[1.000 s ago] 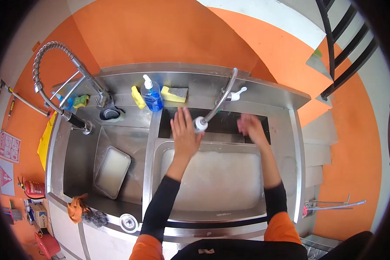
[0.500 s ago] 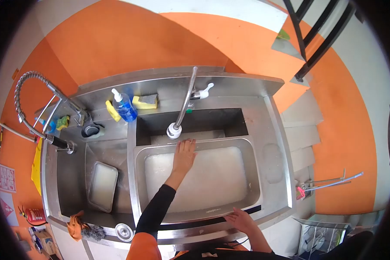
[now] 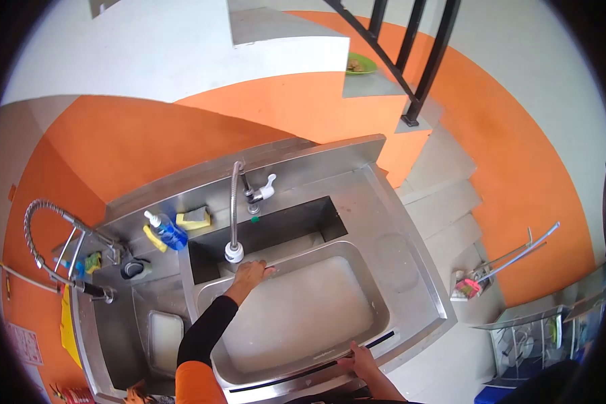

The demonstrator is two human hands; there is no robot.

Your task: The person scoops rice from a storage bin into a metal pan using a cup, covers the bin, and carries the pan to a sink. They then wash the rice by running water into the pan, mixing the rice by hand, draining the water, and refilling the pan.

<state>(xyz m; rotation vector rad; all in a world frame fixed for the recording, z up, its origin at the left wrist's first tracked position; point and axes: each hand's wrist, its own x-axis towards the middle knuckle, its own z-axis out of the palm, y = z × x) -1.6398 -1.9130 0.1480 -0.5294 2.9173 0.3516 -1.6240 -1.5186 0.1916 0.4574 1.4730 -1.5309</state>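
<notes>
- Bearing on the pan's (image 3: 382, 312) far rim with the left hand (image 3: 249, 276), fingers close together; cannot tell how firmly.
- Beside the near rim with the right hand (image 3: 362, 363), fingers half bent; cannot tell whether touching.
- Set over the right basin (image 3: 273, 227), full of cloudy water (image 3: 303, 313).
- Hanging just behind the left hand, in its way at the back: a hose tap (image 3: 233, 212) with a white head.
- Counted: two taps, including a spring tap (image 3: 91, 290) at left; one bottle (image 3: 170, 236) of blue liquid; two yellow sponges (image 3: 194, 218) flanking it; one tray (image 3: 151, 343) in the left basin (image 3: 118, 343).
- On the stairs, one green plate (image 3: 361, 64).
- Too small to read: a mark on the near rim and a wall poster (image 3: 25, 345).
</notes>
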